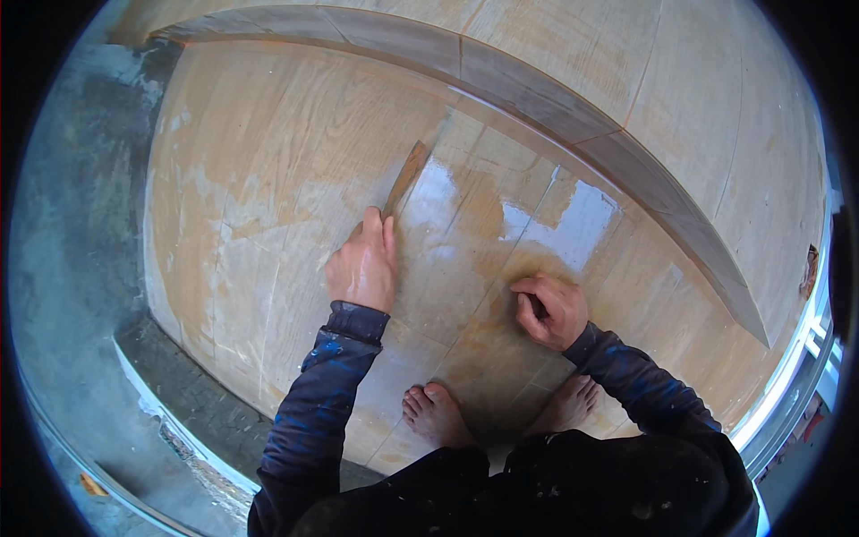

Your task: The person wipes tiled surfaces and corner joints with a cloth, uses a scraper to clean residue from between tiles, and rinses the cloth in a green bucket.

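My left hand (362,262) is closed around one end of a narrow flat wooden strip (406,176), which points up and to the right over the wood-look tile floor (322,248). Its sleeve is dark and wet or stained. To the right, my right hand (551,309) is held low over the wet tiles with its fingers curled; whether something is inside them cannot be told. Shiny water (577,225) lies in patches on the tiles between and beyond the hands.
A tiled step (530,94) curves across the far side and right. My bare feet (435,411) stand on the tiles below the hands. Rough grey concrete (80,188) borders the left, with a low ledge (194,382) at lower left. A white frame (772,396) is at the right edge.
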`<act>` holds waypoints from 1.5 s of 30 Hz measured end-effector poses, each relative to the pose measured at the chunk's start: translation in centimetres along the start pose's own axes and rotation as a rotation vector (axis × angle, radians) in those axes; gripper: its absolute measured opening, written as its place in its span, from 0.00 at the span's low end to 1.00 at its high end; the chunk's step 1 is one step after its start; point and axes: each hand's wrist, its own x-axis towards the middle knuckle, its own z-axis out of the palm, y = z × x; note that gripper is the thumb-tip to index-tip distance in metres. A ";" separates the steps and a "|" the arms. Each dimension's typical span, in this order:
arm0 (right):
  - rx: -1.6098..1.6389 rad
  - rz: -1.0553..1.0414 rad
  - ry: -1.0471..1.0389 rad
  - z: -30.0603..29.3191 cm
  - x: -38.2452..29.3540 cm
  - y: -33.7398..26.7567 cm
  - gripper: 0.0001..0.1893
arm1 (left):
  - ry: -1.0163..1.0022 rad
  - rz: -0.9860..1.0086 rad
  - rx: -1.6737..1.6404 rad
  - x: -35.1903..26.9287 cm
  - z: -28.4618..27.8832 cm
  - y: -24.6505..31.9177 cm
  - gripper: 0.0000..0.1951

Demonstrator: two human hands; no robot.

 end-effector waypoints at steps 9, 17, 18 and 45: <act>0.001 0.000 0.027 -0.1 0.1 0.0 0.10 | 0.040 0.033 -0.064 0.1 1.1 1.2 0.10; 0.009 0.018 -0.005 -0.3 0.0 0.2 0.11 | 0.021 0.094 -0.094 3.9 0.5 3.4 0.10; 0.021 0.046 -0.014 -0.2 -0.4 0.1 0.11 | 0.013 0.100 -0.089 3.3 0.4 3.0 0.10; 0.105 0.005 0.029 0.2 -0.2 0.7 0.13 | -0.301 -0.035 0.075 -22.8 -3.4 -17.7 0.07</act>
